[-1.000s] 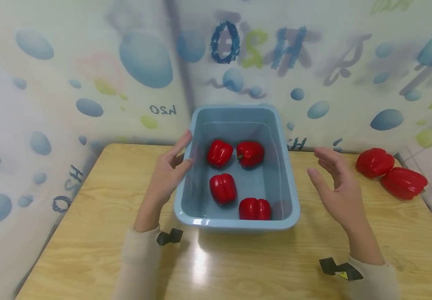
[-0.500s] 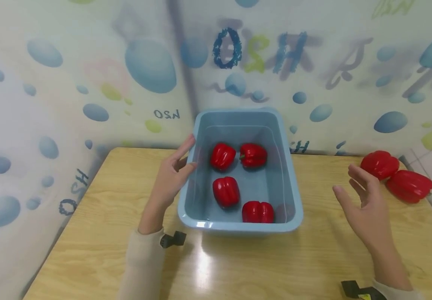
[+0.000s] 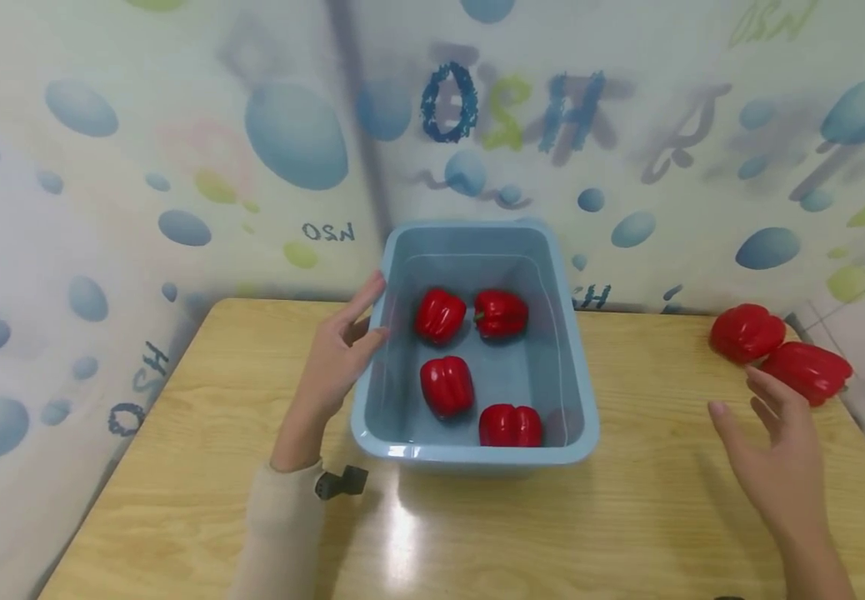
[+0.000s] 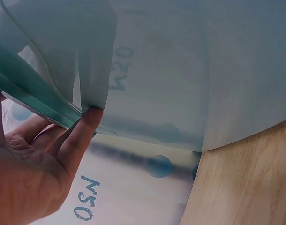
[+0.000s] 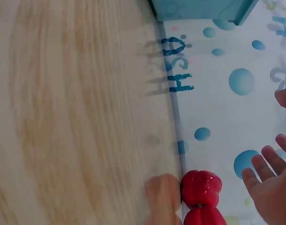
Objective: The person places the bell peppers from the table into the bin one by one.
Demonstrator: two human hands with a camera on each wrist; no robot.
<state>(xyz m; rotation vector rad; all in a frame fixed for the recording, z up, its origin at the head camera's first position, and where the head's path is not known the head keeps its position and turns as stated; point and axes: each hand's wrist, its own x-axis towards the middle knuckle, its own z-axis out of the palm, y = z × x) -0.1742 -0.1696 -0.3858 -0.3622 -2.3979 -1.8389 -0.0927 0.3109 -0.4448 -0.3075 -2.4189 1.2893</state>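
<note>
A light blue plastic bin [image 3: 474, 454] holds several glossy red bell peppers, among them one near its front wall [image 3: 511, 425] and one at back right with a green stem [image 3: 502, 314]. My left hand [image 3: 331, 362] rests at the bin's left rim, fingers fairly straight, thumb tip and index finger on the edge. From the left wrist view, the fingers [image 4: 79, 138] touch the bin's wall just below the rim. Over the table's right side hovers my right hand [image 3: 781, 467], fingers spread and holding nothing. Just beyond its fingertips lie two red bell peppers [image 3: 747, 332] side by side.
The pale wood table [image 3: 170, 467] meets a wall covering [image 3: 627, 100] printed with blue and green drops and letters behind the bin. The second loose pepper [image 3: 807, 371] lies near the table's right edge.
My right hand has moved from beside the bin rightward and nearer the front, close to the two loose peppers. The left hand stays at the bin's rim, and the peppers have not moved.
</note>
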